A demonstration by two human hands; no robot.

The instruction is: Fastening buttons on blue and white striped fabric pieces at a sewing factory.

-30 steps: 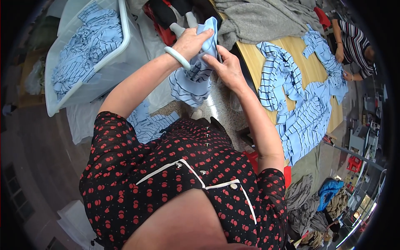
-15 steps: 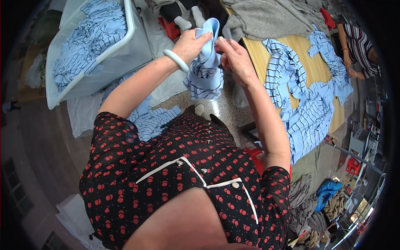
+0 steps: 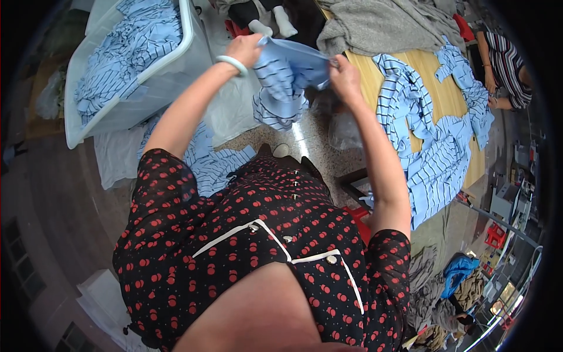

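Between my hands hangs a light blue knit garment [image 3: 280, 79] with dark stripes, its plain blue edge stretched wide. My left hand [image 3: 246, 49], a pale bangle on its wrist, is closed on one end of that edge. At the other end my right hand [image 3: 345, 76] grips it in closed fingers. The garment's lower part dangles bunched above the speckled floor. Whether it is a sleeve or a body piece cannot be made out.
A clear plastic bin [image 3: 190, 47] heaped with striped blue garments [image 3: 132, 53] stands at the left. On the right, a wooden table [image 3: 362, 76] carries more striped pieces [image 3: 437, 170] and a grey knit pile [image 3: 375, 26]. A co-worker's hands [image 3: 491, 94] touch garments at its far side.
My hands have moved apart, left hand leftward and right hand rightward. The garment's edge, gathered before, is now pulled out wide between them.
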